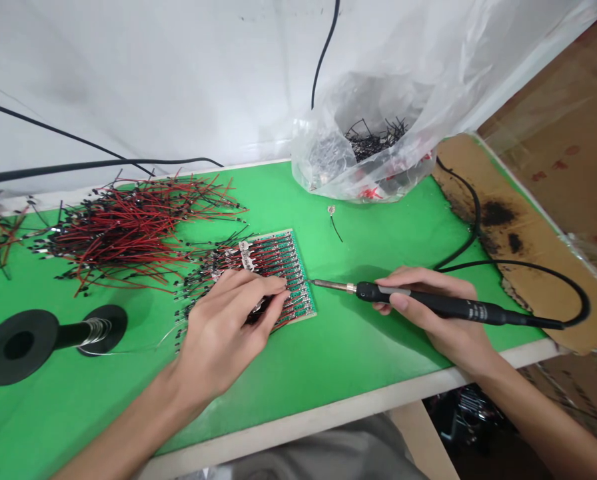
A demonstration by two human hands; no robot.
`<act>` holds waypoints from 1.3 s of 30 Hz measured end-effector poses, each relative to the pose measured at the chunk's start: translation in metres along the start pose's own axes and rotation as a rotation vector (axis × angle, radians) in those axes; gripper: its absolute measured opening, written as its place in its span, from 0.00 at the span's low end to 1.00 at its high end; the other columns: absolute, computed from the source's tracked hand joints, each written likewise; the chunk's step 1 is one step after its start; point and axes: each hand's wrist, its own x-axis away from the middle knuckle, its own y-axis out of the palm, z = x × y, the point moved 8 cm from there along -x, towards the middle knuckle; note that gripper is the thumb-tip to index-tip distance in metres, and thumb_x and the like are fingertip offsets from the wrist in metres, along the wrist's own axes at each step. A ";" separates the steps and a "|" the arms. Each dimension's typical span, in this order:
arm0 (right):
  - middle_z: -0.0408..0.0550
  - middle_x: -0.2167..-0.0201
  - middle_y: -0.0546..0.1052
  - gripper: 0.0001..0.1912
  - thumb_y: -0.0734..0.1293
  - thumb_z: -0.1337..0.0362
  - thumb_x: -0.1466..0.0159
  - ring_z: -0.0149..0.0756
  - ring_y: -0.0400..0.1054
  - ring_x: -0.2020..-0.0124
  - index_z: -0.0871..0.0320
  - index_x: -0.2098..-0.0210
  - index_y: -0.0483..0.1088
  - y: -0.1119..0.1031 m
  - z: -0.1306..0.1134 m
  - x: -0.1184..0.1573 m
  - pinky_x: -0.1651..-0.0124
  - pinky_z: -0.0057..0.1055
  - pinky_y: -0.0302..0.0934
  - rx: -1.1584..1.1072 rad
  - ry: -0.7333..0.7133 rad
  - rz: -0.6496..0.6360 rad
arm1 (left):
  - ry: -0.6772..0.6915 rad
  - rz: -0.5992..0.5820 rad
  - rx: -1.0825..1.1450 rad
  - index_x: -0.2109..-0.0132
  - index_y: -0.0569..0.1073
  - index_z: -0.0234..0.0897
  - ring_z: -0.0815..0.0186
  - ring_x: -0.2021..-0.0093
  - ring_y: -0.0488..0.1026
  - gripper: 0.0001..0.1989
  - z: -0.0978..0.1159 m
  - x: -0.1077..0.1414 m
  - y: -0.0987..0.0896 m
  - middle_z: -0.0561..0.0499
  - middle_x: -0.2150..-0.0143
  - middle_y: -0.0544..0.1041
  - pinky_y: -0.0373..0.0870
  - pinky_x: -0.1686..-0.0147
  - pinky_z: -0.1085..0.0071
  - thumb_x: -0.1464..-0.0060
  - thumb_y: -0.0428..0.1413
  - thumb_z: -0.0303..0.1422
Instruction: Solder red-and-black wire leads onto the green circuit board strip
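My right hand (428,307) grips a black soldering iron (428,303) like a pen. Its metal tip points left, at the right edge of a circuit board panel (306,308). Many short red and black wires (273,257) lie in rows across that panel. Over the panel, my left hand (233,320) is closed in a pinch, thumb and forefinger together near the board's pads. Thin solder wire (161,343) runs from a black spool (21,347) to beneath this hand; the fingers partly hide what they pinch. A pale piece (246,255) lies on the wires beyond the knuckles.
Loose red and black wires (123,227) are heaped at the back left of the green mat (348,360). A clear plastic bag (373,177) with dark parts stands at the back. One small wired part (331,211) lies before it. Scorched cardboard (518,233) and the iron's cable (543,263) are on the right.
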 end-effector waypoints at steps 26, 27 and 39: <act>0.47 0.67 0.81 0.05 0.72 0.66 0.33 0.33 0.77 0.69 0.52 0.59 0.81 -0.001 -0.002 0.000 0.66 0.27 0.72 -0.027 0.003 0.014 | -0.002 -0.001 0.010 0.55 0.76 0.36 0.70 0.64 0.76 0.10 0.001 -0.001 -0.001 0.54 0.63 0.80 0.74 0.58 0.69 0.42 0.63 0.23; 0.47 0.67 0.80 0.05 0.72 0.66 0.33 0.34 0.77 0.68 0.52 0.59 0.81 -0.001 -0.001 0.000 0.66 0.27 0.71 -0.030 0.003 0.009 | -0.002 -0.003 0.008 0.55 0.76 0.36 0.71 0.64 0.76 0.10 0.001 0.000 -0.001 0.54 0.63 0.80 0.74 0.57 0.69 0.42 0.63 0.23; 0.47 0.64 0.82 0.06 0.73 0.63 0.34 0.35 0.78 0.67 0.50 0.57 0.81 -0.005 0.013 0.004 0.64 0.29 0.73 -0.113 0.065 0.030 | 0.001 0.007 -0.007 0.55 0.76 0.36 0.71 0.64 0.76 0.09 0.000 0.001 0.000 0.55 0.63 0.80 0.74 0.56 0.70 0.42 0.64 0.23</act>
